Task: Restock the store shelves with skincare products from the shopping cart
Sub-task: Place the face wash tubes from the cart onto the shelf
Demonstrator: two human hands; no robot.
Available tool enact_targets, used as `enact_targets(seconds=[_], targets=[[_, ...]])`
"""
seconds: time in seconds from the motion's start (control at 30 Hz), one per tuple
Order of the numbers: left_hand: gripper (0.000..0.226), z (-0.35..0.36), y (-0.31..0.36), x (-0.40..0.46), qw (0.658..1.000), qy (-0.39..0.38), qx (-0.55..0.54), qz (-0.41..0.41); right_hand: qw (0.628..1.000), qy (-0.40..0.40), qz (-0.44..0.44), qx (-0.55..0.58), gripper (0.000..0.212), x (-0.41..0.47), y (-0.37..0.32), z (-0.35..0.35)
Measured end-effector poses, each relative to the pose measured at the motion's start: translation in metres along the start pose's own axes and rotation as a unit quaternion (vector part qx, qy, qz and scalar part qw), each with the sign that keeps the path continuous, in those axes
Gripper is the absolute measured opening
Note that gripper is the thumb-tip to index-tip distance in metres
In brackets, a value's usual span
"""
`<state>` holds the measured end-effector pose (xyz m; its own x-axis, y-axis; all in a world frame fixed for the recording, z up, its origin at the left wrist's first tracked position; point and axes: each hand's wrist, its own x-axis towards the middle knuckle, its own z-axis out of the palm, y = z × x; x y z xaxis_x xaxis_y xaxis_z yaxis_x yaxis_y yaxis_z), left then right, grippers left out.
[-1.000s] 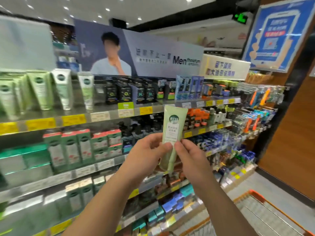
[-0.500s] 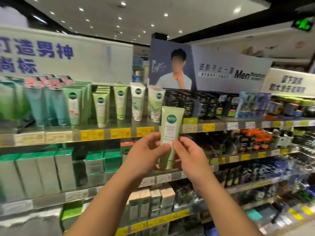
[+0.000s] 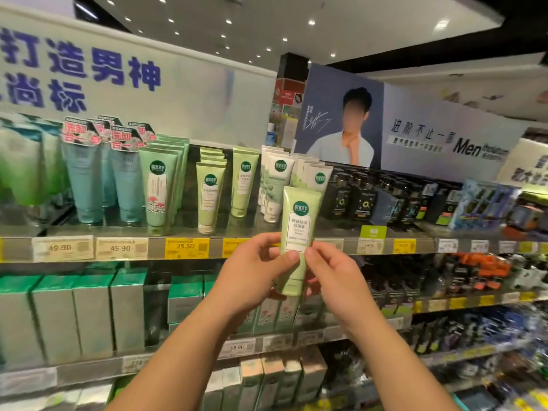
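Left hand [image 3: 252, 274] and right hand [image 3: 335, 280] pinch a green tube [image 3: 298, 232]; banner [image 3: 480, 149] reads "Men"

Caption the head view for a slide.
Both hands, left and right, hold a light green tube upright before the top shelf of matching tubes.

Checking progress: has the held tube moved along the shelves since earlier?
Yes. The tube moved left, from the black bottles toward the green tubes.

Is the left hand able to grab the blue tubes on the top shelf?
Probably not right now: the left hand is busy holding the green tube, and the blue tubes stand far off to its left.
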<state>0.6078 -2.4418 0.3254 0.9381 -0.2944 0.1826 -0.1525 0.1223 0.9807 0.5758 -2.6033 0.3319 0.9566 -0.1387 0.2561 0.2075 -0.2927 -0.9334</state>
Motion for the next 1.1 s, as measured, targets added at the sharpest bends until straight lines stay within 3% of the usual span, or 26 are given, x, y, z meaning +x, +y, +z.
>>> enact_targets(seconds=[0.23,0.47,0.67,0.83,1.1], targets=[[0.026,-0.002,-0.002,0.045,1.0,0.018,-0.011,0.001,0.999,-0.026,-0.017,0.043,0.032,0.046,0.014,-0.004],[0.028,-0.002,0.004,0.087,0.998,0.064,0.02,0.015,0.991,-0.101,-0.055,0.062,0.034,0.096,0.024,-0.013],[0.03,-0.006,0.003,0.1,0.99,0.124,0.059,0.037,0.989,-0.124,-0.06,0.054,0.056,0.126,0.03,-0.002],[0.026,-0.021,-0.001,0.101,0.983,0.171,0.059,0.03,0.987,-0.112,-0.084,0.077,0.041,0.141,0.031,0.017],[0.039,-0.042,-0.004,0.096,0.927,0.242,0.275,0.076,0.989,-0.083,-0.122,-0.028,0.038,0.159,0.021,0.046]])
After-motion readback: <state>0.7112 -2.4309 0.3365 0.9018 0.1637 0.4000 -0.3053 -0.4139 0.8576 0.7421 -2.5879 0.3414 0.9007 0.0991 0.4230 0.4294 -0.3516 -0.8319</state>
